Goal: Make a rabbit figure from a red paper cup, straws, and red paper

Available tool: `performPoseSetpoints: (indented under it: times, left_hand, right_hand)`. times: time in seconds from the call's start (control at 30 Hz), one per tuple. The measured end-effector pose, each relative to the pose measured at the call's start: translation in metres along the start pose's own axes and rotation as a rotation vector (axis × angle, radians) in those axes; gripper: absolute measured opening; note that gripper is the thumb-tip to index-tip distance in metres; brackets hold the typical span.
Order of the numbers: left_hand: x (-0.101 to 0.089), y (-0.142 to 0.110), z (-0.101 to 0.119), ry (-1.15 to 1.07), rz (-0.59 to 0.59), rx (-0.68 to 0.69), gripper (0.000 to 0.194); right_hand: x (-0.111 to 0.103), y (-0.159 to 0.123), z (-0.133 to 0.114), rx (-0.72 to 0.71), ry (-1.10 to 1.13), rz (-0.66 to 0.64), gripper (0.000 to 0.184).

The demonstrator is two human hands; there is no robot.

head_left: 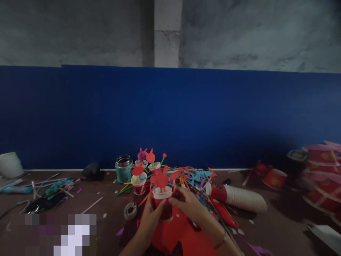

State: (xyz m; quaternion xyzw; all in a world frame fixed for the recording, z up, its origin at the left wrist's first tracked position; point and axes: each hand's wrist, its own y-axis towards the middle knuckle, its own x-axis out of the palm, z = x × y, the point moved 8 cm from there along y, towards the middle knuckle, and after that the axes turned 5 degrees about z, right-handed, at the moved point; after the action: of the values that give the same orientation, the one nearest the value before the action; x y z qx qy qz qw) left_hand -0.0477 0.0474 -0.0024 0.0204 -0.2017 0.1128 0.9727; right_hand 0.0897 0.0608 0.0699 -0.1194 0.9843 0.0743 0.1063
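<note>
A red and white paper cup (pixel 166 212) stands upright in front of me, with a red paper cut-out figure (pixel 161 179) rising from its top. My left hand (pixel 153 216) is closed around the cup's left side. At the right side of the rim, my right hand (pixel 188 204) has its thumb and fingers pinched together, close to a thin red strip; what lies between the fingertips is hidden. Beneath the hands lies a red sheet (pixel 176 236). Just behind on the left is another decorated paper cup (pixel 139 184). A tape roll (pixel 130 211) lies left of my left hand.
A teal metal container (pixel 124 169) stands at the back left. Colourful strips and scraps (pixel 198 176) are heaped behind my right hand. A stack of paper cups (pixel 241 198) lies on its side to the right. Red tubs (pixel 321 177) are piled far right, before a blue partition (pixel 170 117).
</note>
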Motion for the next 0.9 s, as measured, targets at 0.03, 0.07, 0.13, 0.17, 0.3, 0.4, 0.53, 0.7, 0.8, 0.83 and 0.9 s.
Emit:
performPoseSetpoints:
  times: [0.03, 0.07, 0.13, 0.17, 0.3, 0.4, 0.53, 0.7, 0.8, 0.83, 0.9]
  left_hand:
    - [-0.001, -0.001, 0.001, 0.002, 0.013, -0.010, 0.071]
    - [-0.001, -0.002, 0.002, 0.009, 0.022, -0.017, 0.072]
    - [-0.001, -0.004, 0.004, 0.022, 0.027, -0.019, 0.071]
    - [0.000, -0.005, 0.005, 0.019, 0.023, -0.018, 0.071]
    - [0.006, -0.007, 0.002, -0.055, -0.004, -0.044, 0.071]
    - [0.010, -0.008, 0.001, -0.114, -0.023, -0.075, 0.070]
    - [-0.003, -0.007, 0.020, -0.087, 0.099, 0.001, 0.054]
    - [-0.016, -0.002, 0.048, 0.097, 0.165, 0.186, 0.031]
    - [-0.020, 0.000, 0.049, 0.171, 0.196, 0.218, 0.026]
    - [-0.021, 0.000, 0.049, 0.189, 0.202, 0.226, 0.026]
    - [-0.022, -0.001, 0.048, 0.210, 0.205, 0.237, 0.026]
  right_hand:
    - [0.006, -0.002, 0.001, 0.006, 0.004, -0.063, 0.033]
    - [0.010, -0.005, 0.002, 0.011, 0.005, -0.104, 0.039]
    - [0.013, -0.008, 0.002, 0.017, -0.020, -0.126, 0.048]
    - [0.014, -0.009, 0.002, 0.020, -0.030, -0.122, 0.049]
    - [0.020, -0.011, 0.000, 0.061, 0.047, -0.145, 0.053]
    - [0.022, -0.012, -0.001, 0.081, 0.071, -0.140, 0.054]
    - [0.018, -0.013, 0.007, 0.147, -0.002, -0.131, 0.049]
    - [0.018, -0.013, 0.008, 0.162, 0.009, -0.198, 0.055]
    - [0.023, -0.016, 0.012, 0.200, 0.078, -0.262, 0.056]
    - [0.026, -0.017, 0.012, 0.209, 0.117, -0.288, 0.054]
    - [0.028, -0.019, 0.011, 0.206, 0.181, -0.314, 0.050]
